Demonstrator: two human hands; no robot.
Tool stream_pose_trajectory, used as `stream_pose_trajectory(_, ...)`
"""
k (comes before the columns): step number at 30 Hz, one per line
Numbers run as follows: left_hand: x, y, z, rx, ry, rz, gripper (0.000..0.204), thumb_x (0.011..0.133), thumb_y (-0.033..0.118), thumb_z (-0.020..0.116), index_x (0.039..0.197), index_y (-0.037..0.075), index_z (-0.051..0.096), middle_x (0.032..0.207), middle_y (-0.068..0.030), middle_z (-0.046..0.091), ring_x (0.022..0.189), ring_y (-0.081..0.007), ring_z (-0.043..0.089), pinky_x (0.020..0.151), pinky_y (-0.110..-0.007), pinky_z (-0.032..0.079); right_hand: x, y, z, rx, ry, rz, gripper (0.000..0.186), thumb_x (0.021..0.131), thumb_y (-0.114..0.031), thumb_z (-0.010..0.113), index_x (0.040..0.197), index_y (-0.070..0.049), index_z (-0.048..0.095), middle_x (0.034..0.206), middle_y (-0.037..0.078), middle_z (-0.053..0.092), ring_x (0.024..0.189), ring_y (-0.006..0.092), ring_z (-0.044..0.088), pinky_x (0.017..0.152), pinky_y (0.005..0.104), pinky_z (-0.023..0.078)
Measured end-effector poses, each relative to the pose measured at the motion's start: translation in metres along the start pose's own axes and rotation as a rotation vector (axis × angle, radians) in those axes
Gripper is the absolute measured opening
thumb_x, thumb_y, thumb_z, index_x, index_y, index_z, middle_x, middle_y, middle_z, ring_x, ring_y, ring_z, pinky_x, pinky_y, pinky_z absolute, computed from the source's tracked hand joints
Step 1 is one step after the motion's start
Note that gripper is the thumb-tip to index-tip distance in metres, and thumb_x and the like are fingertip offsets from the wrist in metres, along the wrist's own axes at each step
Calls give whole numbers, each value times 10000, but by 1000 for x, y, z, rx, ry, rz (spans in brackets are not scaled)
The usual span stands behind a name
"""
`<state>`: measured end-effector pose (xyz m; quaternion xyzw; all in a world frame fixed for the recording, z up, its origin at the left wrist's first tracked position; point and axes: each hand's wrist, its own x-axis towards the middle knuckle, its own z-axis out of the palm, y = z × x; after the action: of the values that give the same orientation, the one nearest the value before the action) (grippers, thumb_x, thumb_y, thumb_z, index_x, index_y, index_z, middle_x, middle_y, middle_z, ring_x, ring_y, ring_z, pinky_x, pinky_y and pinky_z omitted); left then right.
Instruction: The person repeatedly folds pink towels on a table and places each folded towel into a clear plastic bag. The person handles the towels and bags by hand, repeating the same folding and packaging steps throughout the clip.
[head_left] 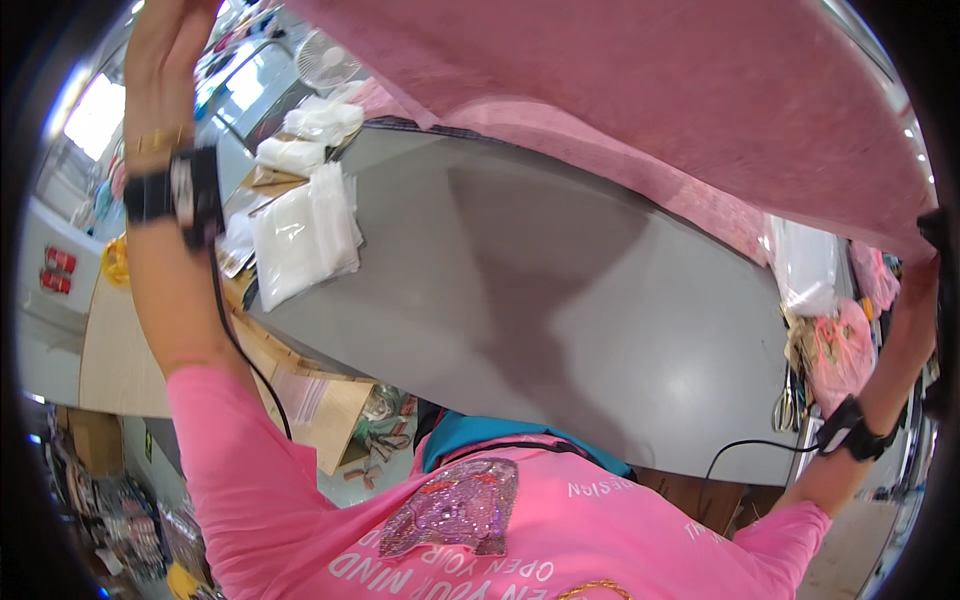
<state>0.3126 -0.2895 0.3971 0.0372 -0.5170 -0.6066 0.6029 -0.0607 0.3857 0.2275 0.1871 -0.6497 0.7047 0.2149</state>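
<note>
A large sheet of pink cloth (650,90) is raised above the table, filling the upper part of the view. Both my arms are lifted. At the upper left is my left hand (172,50); its fingertips run out past the top edge, so its grip on the cloth is hidden. The cloth's left edge slopes up toward that side. My right hand (922,268), dim at the right rim, meets the cloth's lower right corner and appears closed on it. More pink cloth (715,210) lies along the table's far edge. A broad shadow falls on the grey table (400,250).
White plastic packets (305,235) are stacked at the table's left. On the right lie a clear bag (805,265), a pink bag (842,350) and scissors (787,408). A white fan (325,62) stands beyond. Black cables hang from straps on both my wrists.
</note>
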Motion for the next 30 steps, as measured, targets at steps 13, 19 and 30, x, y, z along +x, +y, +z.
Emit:
stream_pose_trajectory(13, -308, -6, -216, 1335, -388, 293, 419, 1057, 72, 510, 1456, -57, 509, 1553, -247, 428, 1438, -360, 434, 1203, -440, 310, -321, -27, -10, 543, -348, 146, 225, 815, -161, 857, 709, -120, 663, 902, 52, 648, 886, 256, 540, 836, 415, 446)
stream_pose_trajectory(19, -325, -51, -238, 817, -411, -310, 334, 1071, 80, 481, 1370, -25, 588, 1448, -157, 536, 1336, -243, 539, 1127, -345, 423, -338, -16, 13, 413, -452, 357, 182, 836, -104, 827, 755, -70, 668, 914, 77, 655, 902, 241, 570, 832, 396, 454)
stream_pose_trajectory(30, -197, -270, -173, 501, -89, -757, 239, 992, 143, 690, 1199, 23, 691, 1160, -12, 681, 1041, -88, 620, 906, -230, 487, -187, 129, 94, 114, -368, 654, 85, 1006, -132, 669, 938, -100, 628, 850, -36, 634, 751, 46, 584, 679, 214, 470)
